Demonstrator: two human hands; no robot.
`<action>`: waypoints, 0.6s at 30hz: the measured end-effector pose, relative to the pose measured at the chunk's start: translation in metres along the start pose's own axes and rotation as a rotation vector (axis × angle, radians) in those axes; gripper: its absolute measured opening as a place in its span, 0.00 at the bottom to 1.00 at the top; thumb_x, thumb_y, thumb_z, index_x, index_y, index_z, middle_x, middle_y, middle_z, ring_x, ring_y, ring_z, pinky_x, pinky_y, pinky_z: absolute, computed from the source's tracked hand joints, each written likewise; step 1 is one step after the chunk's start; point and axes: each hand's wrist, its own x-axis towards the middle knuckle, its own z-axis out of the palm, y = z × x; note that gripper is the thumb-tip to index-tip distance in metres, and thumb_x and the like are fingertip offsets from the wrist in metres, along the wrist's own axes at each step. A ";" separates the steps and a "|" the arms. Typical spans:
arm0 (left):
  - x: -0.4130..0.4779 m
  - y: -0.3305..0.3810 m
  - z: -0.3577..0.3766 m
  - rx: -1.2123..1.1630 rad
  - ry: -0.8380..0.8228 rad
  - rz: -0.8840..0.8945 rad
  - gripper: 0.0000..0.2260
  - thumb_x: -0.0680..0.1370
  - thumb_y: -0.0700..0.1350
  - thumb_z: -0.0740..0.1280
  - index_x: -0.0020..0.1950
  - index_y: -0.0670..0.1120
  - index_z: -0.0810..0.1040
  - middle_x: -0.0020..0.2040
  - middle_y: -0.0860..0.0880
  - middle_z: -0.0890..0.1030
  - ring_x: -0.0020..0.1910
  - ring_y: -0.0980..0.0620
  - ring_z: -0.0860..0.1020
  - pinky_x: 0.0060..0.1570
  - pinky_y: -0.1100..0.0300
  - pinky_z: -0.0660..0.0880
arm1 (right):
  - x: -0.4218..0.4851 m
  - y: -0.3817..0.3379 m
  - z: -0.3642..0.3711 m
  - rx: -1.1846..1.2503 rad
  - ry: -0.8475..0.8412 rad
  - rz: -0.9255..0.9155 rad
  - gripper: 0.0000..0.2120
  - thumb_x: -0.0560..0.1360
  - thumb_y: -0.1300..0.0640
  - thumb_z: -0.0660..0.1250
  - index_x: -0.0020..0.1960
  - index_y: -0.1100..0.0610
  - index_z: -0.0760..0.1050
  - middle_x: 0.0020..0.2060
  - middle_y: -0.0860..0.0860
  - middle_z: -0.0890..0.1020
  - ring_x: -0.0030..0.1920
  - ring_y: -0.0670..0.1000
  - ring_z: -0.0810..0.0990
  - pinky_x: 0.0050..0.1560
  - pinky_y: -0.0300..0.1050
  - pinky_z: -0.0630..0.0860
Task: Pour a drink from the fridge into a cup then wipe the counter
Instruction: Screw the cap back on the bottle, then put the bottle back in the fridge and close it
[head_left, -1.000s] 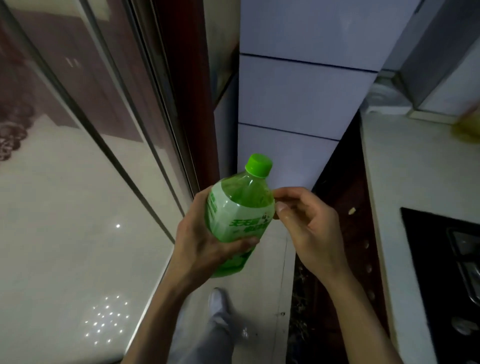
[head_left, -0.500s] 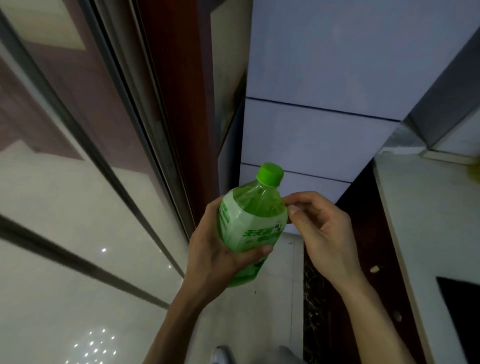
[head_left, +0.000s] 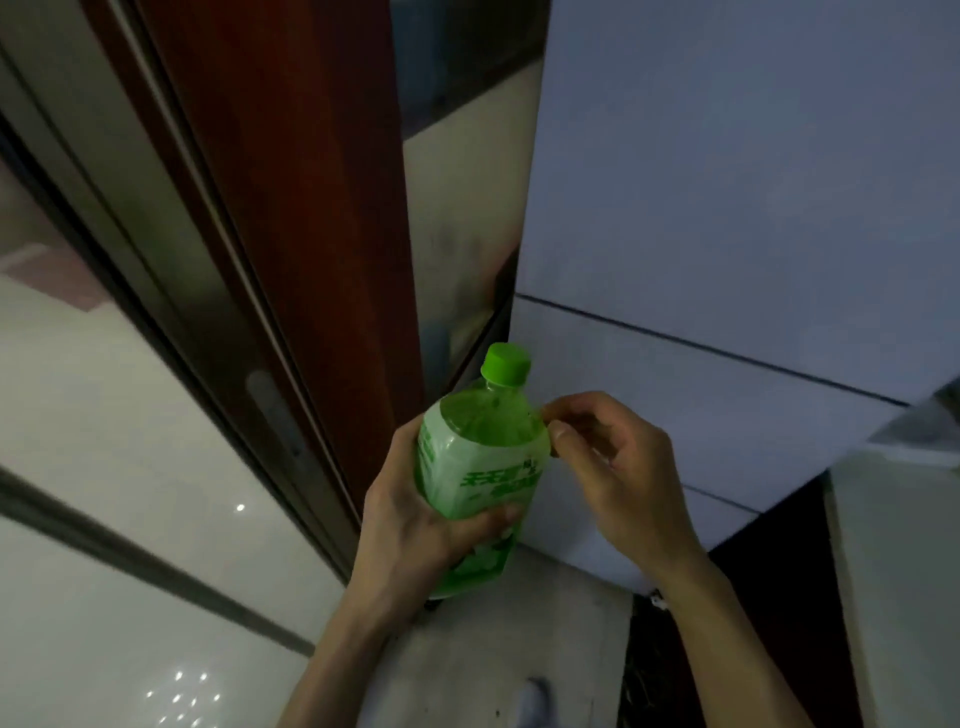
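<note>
Here, left hand (head_left: 410, 519) clamped round capped bottle (head_left: 480, 467) of green drink; right hand (head_left: 618, 467), fingers curled, touching its shoulder; fridge (head_left: 727, 260) behind.

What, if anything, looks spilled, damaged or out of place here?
Nothing stands out. The bottle is capped and tilted slightly in the left hand; the right hand touches its shoulder. No spill shows on the floor.
</note>
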 end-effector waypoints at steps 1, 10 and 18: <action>0.011 0.003 0.008 0.001 0.020 -0.006 0.42 0.56 0.53 0.82 0.67 0.57 0.70 0.57 0.56 0.81 0.56 0.56 0.81 0.54 0.48 0.80 | 0.015 0.003 -0.007 -0.003 -0.024 -0.010 0.07 0.73 0.52 0.65 0.48 0.51 0.80 0.41 0.45 0.84 0.44 0.47 0.83 0.47 0.49 0.81; 0.082 0.008 0.057 0.012 0.134 -0.082 0.42 0.56 0.56 0.82 0.67 0.56 0.69 0.57 0.55 0.81 0.56 0.55 0.81 0.54 0.49 0.80 | 0.125 0.037 -0.038 -0.169 -0.209 -0.141 0.07 0.74 0.55 0.65 0.46 0.56 0.81 0.39 0.44 0.83 0.41 0.42 0.81 0.40 0.32 0.76; 0.146 0.001 0.073 -0.033 0.169 -0.193 0.37 0.58 0.49 0.84 0.63 0.57 0.72 0.53 0.56 0.82 0.51 0.58 0.82 0.49 0.54 0.81 | 0.211 0.043 -0.030 -0.302 -0.343 -0.069 0.04 0.77 0.57 0.67 0.47 0.53 0.80 0.40 0.47 0.83 0.39 0.43 0.80 0.41 0.37 0.76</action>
